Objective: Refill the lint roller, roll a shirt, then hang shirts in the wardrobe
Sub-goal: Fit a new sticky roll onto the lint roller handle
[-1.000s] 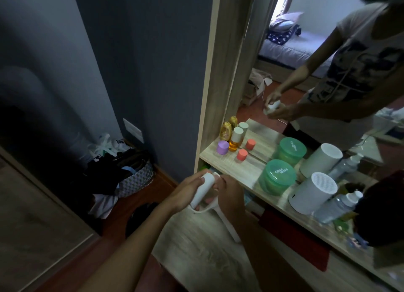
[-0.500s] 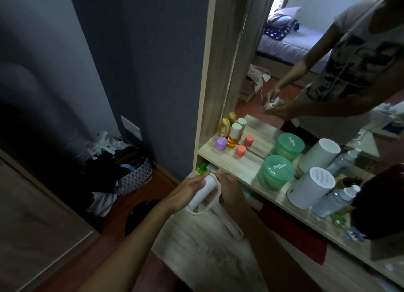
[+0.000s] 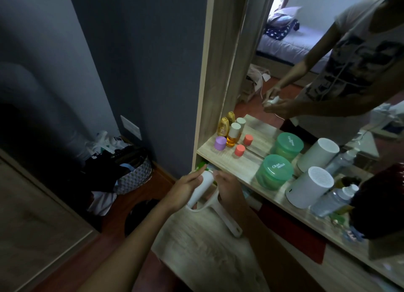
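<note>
While the white lint roller is held in front of the shelf edge, the left hand wraps closed around its white roll, thumb along the top. The right hand curls against the frame on the roll's far side; how tightly it grips cannot be told. The handle slants down and to the right, free of both hands. Compared with half a second earlier, the hands sit in much the same position. Behind them the wooden shelf carries a green jar and a lilac cap before a mirror.
</note>
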`<state>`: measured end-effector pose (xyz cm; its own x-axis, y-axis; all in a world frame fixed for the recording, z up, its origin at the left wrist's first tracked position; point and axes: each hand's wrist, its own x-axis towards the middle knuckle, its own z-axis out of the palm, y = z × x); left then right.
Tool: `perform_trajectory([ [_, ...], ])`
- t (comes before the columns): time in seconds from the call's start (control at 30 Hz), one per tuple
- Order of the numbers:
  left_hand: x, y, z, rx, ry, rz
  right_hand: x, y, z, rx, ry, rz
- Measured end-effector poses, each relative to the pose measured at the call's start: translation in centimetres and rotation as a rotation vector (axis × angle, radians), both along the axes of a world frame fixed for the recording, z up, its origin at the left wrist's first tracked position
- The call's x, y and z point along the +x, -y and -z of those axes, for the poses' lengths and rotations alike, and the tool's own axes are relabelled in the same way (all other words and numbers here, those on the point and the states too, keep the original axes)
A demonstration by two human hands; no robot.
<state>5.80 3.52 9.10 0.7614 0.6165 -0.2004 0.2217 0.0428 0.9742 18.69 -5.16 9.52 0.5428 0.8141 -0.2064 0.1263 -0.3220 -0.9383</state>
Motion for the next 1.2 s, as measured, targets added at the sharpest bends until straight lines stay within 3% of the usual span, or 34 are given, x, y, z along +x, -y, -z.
perform_trajectory([
  [0.2,0.3,-0.2,-0.1,-0.049,0.019,-0.031,-0.2,0.1,-0.1,0.095,0.214,0.016],
  [0.37,0.4,-0.1,-0.2,0.112,-0.039,0.010,0.4,0.2,-0.6,0.177,0.170,0.006],
  [0.6,-0.1,0.4,0.3,0.206,-0.020,0.009,0.3,0.1,-1.0,0.124,0.152,-0.048],
  [0.77,-0.1,0.2,-0.3,0.212,-0.026,0.003,0.0,-0.1,-1.9,0.011,-0.051,-0.022],
  [1.03,0.4,-1.5,-0.7,-0.027,0.061,-0.122,-1.2,-0.3,-1.4,0.021,0.044,-0.140],
  [1.2,-0.8,-3.5,0.0,-0.235,0.074,-0.268,-0.7,1.2,-0.6,-0.072,0.085,-0.380],
])
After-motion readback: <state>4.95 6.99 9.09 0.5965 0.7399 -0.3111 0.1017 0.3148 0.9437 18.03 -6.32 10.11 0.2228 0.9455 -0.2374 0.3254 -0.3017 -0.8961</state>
